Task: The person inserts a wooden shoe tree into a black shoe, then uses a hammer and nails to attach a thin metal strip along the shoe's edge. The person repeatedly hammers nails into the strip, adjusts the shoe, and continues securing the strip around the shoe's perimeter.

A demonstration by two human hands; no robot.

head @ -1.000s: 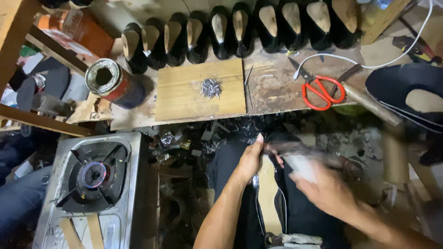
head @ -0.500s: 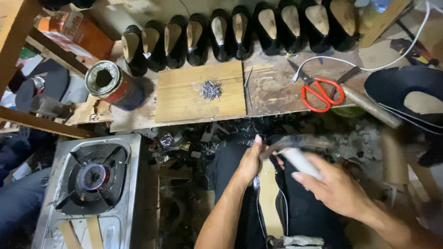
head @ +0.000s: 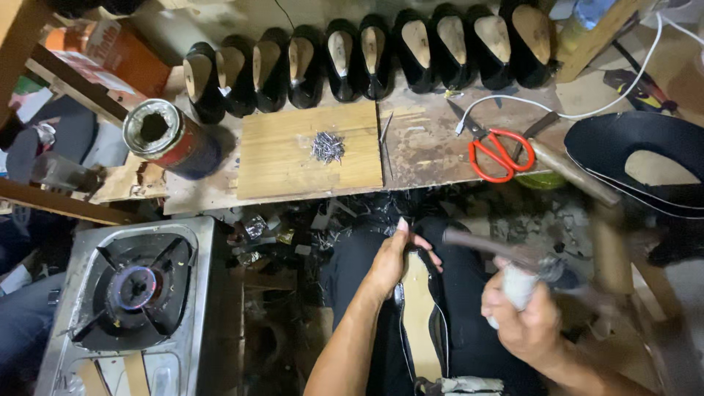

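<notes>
Head view: left hand point(head: 390, 258) grips the black shoe point(head: 422, 308) on the lap, near the middle. Right hand point(head: 524, 323) is shut tight round a hammer point(head: 513, 268), blurry, just right of the shoe. Far on the bench: nails point(head: 328, 147) & red scissors point(head: 499, 155). Stove point(head: 128, 293) sits near left.

A worn wooden workbench point(head: 429, 158) carries a pale wooden board point(head: 293, 165) with small nails point(head: 328, 147) — plus red-handled scissors point(head: 499, 154), a rusty tin can point(head: 169, 139) and black shoes on lasts point(head: 367, 55).
</notes>
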